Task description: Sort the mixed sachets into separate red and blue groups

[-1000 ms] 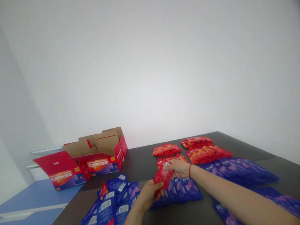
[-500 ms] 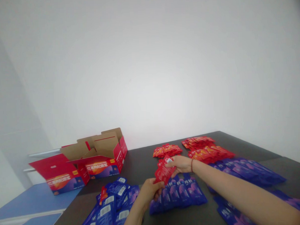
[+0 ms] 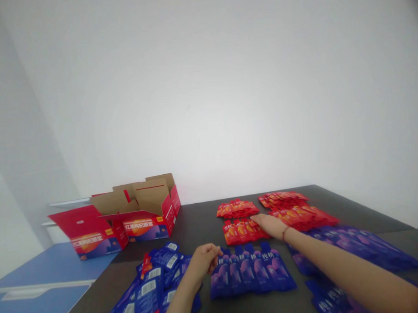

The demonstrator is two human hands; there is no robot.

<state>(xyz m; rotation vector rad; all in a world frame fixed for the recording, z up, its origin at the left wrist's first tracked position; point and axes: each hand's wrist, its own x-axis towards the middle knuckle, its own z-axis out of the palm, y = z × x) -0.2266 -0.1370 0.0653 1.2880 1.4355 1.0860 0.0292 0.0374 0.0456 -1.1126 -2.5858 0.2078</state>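
My right hand (image 3: pixel 271 225) lies flat, fingers stretched out, on the right end of a row of red sachets (image 3: pixel 240 231) on the dark table (image 3: pixel 194 226). My left hand (image 3: pixel 203 260) hovers with loosely curled fingers and nothing in it, just left of a row of purple sachets (image 3: pixel 252 273) and beside a loose heap of blue-purple sachets (image 3: pixel 155 283). More red sachets (image 3: pixel 236 208) lie behind the row.
Two open red cardboard boxes (image 3: pixel 142 215) stand at the table's back left. Other red sachet piles (image 3: pixel 294 210) and long purple sachet rows (image 3: pixel 358 247) fill the right side. A blue surface (image 3: pixel 37 284) lies lower left. A white wall rises behind.
Both hands held red sachets above the purple row. Now the sachets lie in the red row; my right hand rests on them and my left hand has drawn back holding nothing.
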